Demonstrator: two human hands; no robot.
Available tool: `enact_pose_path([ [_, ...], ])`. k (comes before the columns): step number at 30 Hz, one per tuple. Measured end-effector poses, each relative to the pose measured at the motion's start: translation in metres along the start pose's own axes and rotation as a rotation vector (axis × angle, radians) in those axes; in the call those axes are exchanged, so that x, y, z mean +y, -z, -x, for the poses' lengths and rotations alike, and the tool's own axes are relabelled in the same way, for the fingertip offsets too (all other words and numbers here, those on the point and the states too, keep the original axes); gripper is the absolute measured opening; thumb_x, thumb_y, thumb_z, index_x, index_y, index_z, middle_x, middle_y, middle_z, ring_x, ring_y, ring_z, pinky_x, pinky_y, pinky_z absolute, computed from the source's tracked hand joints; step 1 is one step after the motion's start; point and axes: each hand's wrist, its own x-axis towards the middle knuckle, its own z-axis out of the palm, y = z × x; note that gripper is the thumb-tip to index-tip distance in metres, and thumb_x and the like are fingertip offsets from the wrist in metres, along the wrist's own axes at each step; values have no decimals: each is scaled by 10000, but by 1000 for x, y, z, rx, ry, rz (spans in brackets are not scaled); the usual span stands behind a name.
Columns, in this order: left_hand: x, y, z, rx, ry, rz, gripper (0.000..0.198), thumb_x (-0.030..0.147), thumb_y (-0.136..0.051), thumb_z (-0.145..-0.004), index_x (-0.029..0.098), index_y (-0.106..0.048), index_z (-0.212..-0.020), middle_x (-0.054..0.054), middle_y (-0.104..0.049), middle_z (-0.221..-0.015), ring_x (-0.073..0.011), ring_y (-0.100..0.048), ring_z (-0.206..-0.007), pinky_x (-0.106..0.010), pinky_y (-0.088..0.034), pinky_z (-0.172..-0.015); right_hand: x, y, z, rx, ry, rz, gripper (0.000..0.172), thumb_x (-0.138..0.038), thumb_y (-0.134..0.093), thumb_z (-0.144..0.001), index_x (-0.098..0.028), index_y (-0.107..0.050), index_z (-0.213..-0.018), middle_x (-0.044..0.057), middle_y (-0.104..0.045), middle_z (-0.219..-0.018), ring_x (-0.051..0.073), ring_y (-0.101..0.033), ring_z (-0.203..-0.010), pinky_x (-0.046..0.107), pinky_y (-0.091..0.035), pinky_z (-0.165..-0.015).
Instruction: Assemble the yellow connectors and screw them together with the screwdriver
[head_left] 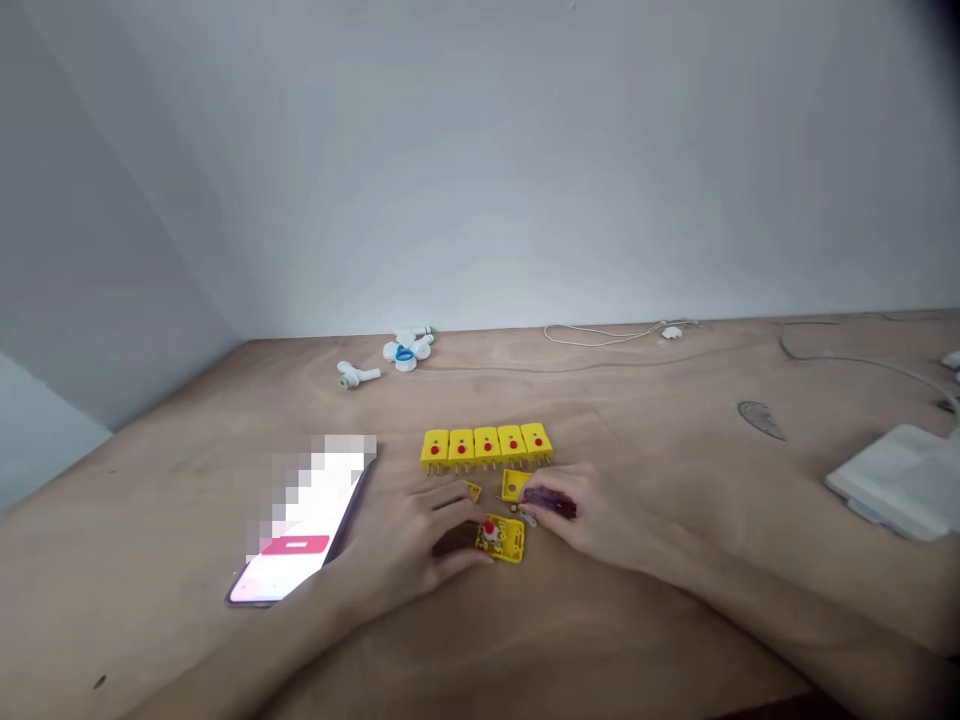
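A row of several yellow thermocouple-style plug connectors [486,447] with red dots lies on the wooden table [660,400], pins toward me. Nearer me, my left hand [427,530] holds down an opened yellow connector body [501,538], its fingertips on the body's left side. My right hand [592,512] grips a small screwdriver with a translucent red handle [551,503], its thin metal tip close to that connector. A loose yellow cover piece [516,486] lies just above the tip. A small yellow fragment [472,490] sits by my left fingers, partly hidden.
A smartphone [300,530] with a lit, pixelated screen lies left of my left hand. White plastic pipe fittings [405,350] and a white elbow piece [356,375] lie near the wall. A thin white cable [615,333] runs along the back, and a white flat device [892,480] sits at right.
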Motion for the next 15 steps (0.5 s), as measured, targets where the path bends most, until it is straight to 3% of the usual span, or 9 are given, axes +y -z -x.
enact_pose_path([
  [9, 4, 8, -1, 65, -21, -8, 178, 370, -710, -912, 207, -695, -979, -62, -707, -972, -243, -654, -881, -359, -524, -778, -2, -1, 2, 22, 2, -15, 166, -320, -612, -974, -203, -678, -875, -1, -673, -727, 147, -561, -618, 258, -406, -565],
  [15, 3, 9, 1, 95, -146, -30, 109, 285, -644, -964, 207, -713, -995, -51, -720, -968, -220, -669, -891, -347, -522, -818, -5, 1, 4, -21, 27, -5, 159, -300, -589, -985, -206, -674, -888, -7, -669, -729, 142, -568, -610, 269, -398, -575],
])
